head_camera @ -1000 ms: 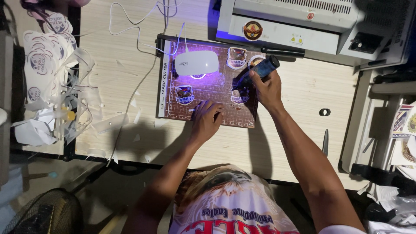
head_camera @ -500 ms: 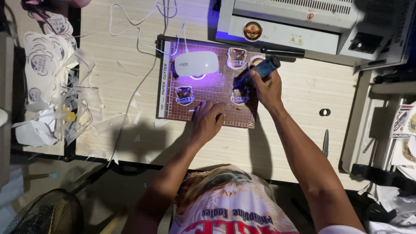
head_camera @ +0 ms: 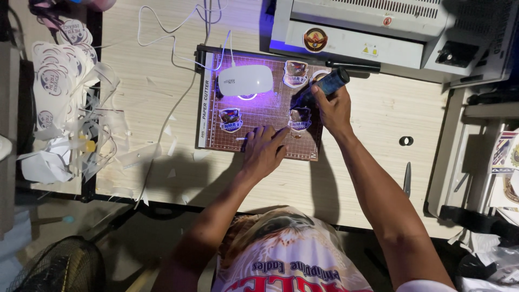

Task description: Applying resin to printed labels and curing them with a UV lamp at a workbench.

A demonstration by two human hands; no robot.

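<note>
My left hand (head_camera: pixel 265 152) lies flat and released on the brown gridded cutting mat (head_camera: pixel 259 146) while my right hand (head_camera: pixel 334 108) grasps a dark cylindrical torch (head_camera: pixel 324 86), tilted over a shield-shaped sticker (head_camera: pixel 300 118).

**Dim scene with a violet glow at the centre**

The scene is dim overall, brightest on the pale desk (head_camera: pixel 162 70) top. A white lamp (head_camera: pixel 245 80) casts violet light over the cutting mat (head_camera: pixel 259 143) beneath it, tinting the machine (head_camera: pixel 357 27) edge behind. The arms throw soft dark shadows toward the desk's near edge. Corners and the floor sink into darkness. Focus is fairly sharp at the centre, softer and grainy at the edges.
</note>
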